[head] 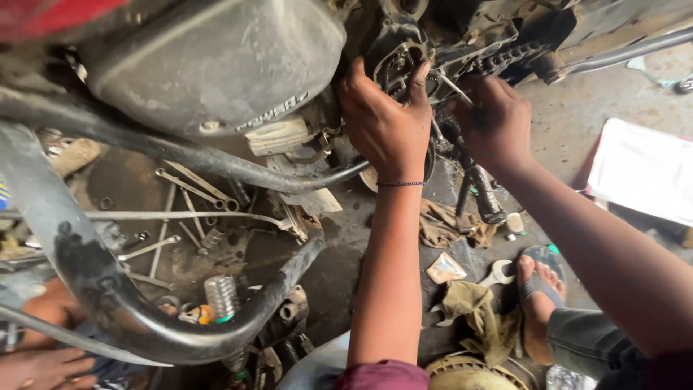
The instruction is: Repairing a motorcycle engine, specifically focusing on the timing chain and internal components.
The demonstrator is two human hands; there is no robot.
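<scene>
The open engine casing (404, 61) is sitting high at centre beside the drive chain (505, 56). The left hand (386, 123) is gripping its rim, fingers curled. The right hand (494, 123) is pinching a thin metal rod (456, 90). Frame tubes (216, 162) are crowding the left; spanners (195, 188) and rags (451, 224) are littering the floor below.

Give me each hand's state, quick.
Left hand: fingers curled on the engine's chain opening, gripping its edge.
Right hand: closed around a thin metal tool.
</scene>
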